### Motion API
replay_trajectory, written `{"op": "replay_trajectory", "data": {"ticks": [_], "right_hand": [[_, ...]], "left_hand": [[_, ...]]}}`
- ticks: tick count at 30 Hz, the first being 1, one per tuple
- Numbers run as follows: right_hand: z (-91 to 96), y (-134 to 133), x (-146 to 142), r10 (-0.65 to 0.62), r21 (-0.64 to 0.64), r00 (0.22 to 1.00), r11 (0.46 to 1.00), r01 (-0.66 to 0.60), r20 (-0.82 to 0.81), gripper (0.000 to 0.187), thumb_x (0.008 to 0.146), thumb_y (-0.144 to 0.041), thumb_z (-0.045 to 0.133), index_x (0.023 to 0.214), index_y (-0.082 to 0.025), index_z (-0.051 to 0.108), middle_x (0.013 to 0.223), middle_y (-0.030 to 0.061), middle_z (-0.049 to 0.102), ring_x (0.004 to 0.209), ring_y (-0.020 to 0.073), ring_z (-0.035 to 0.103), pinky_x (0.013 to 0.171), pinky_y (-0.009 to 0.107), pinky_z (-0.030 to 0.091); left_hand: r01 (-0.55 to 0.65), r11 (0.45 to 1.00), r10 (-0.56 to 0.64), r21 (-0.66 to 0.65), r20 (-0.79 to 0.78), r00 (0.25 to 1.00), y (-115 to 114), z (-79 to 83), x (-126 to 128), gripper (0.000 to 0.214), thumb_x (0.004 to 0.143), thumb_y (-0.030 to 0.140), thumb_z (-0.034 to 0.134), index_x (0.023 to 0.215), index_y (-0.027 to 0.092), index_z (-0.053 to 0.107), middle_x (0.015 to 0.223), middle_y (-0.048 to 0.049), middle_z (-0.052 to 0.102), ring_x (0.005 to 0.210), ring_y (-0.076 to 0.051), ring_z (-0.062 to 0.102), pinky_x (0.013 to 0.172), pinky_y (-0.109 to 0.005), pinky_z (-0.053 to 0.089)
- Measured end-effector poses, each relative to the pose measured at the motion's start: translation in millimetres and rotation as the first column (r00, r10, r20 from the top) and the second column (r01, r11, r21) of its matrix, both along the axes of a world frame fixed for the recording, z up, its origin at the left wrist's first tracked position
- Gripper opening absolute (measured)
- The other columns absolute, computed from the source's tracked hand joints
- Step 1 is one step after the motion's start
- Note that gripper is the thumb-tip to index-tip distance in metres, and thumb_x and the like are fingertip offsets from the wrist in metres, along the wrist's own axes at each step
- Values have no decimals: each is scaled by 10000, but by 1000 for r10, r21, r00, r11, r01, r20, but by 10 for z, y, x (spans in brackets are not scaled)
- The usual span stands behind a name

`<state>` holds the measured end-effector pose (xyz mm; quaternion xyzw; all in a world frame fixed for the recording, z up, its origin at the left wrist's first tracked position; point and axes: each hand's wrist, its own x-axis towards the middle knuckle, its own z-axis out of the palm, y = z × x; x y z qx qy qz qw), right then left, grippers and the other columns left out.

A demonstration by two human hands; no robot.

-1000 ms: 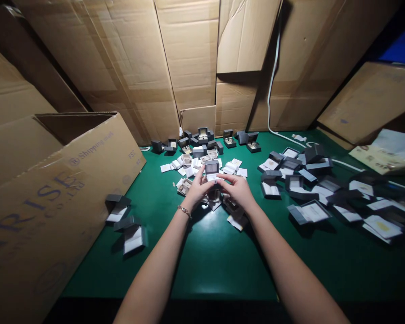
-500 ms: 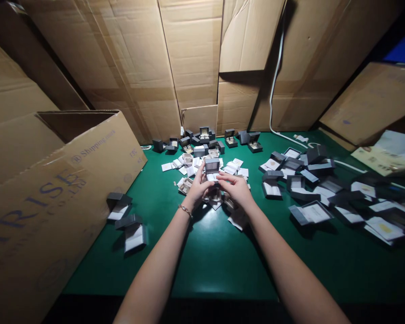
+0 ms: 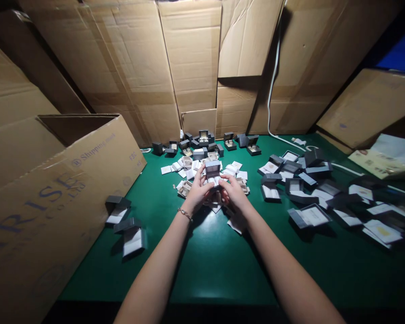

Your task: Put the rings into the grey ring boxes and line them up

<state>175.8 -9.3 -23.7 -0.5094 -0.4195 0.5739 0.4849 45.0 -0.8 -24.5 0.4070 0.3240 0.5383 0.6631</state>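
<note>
Right now we hold a small grey box (image 3: 212,171) just above the middle of the green tabletop (image 3: 216,265), its hinged lid standing open and tilted away from us. We judge the step to be work on the box's pale insert. Any move from here calls for a steady pinch, since the box looks small and light. Our left hand (image 3: 197,192) curls around its left side, gripping it. Our right hand (image 3: 235,192) is closed on the near right edge, fingertips at the insert. White cards (image 3: 189,172) lie just beyond, open grey boxes (image 3: 303,182) to the right, and a cardboard carton (image 3: 54,193) at left.
</note>
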Motion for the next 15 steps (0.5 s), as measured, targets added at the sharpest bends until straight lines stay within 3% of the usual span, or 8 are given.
{"op": "replay_trajectory", "data": {"ticks": [7, 11, 13, 15], "right_hand": [[64, -37, -16, -13, 32, 994, 999, 17, -105, 512, 620, -320, 603, 1098, -209, 456, 481, -116, 472, 354, 71, 356, 368, 203, 253], [72, -51, -54, -30, 54, 995, 998, 35, -98, 498, 596, -280, 580, 1073, -207, 457, 473, -121, 431, 388, 85, 386, 393, 208, 273], [92, -68, -57, -46, 96, 994, 994, 55, -95, 468, 608, -293, 582, 1055, -207, 470, 477, -117, 419, 392, 85, 384, 396, 210, 274], [142, -95, -39, -83, 131, 992, 987, 95, -98, 455, 631, -323, 588, 1057, -209, 477, 482, -115, 413, 378, 77, 351, 385, 209, 256]], "left_hand": [[7, 996, 1, 85, -95, 995, 1, 14, 14, 969, 646, 135, 692, 1481, 279, 221, 1358, -105, 520, 1194, -237, 538, 973, -363, 465], [7, 990, 19, 142, -181, 983, 29, -4, -3, 876, 667, 138, 644, 1457, 268, 289, 1275, -91, 577, 1107, -210, 581, 914, -334, 490], [-31, 983, 84, 183, -290, 953, 54, -37, -47, 721, 736, 177, 572, 1423, 243, 362, 1172, -91, 624, 969, -191, 627, 845, -339, 516], [-79, 952, 216, 297, -462, 860, 76, -82, -113, 540, 804, 226, 498, 1343, 204, 475, 1069, -96, 653, 873, -187, 638, 829, -365, 519]]}}
